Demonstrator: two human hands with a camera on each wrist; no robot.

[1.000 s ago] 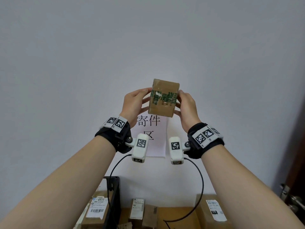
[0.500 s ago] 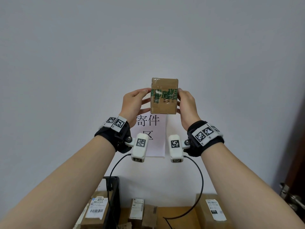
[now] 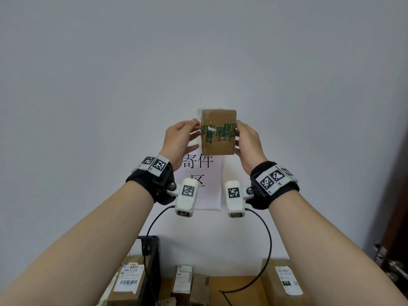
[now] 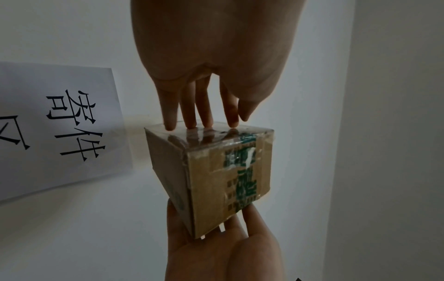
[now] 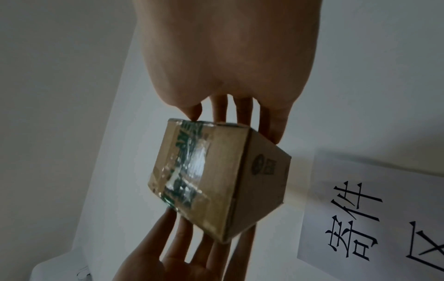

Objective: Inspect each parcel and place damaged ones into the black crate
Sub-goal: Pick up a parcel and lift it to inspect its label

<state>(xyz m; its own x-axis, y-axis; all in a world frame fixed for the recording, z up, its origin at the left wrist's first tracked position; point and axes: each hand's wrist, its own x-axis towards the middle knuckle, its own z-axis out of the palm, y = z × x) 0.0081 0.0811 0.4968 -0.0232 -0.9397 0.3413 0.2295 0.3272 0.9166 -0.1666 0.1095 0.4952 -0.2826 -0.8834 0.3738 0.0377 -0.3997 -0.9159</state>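
Parcel (image 3: 218, 132) held upright between both hands
It is pinched by left hand (image 3: 180, 140) and right hand (image 3: 248, 143); black crate (image 3: 150, 257) lies below-left.

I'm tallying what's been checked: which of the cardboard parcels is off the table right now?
The small green-taped parcel, held up before the wall between left hand and right hand. The other parcels sit below.
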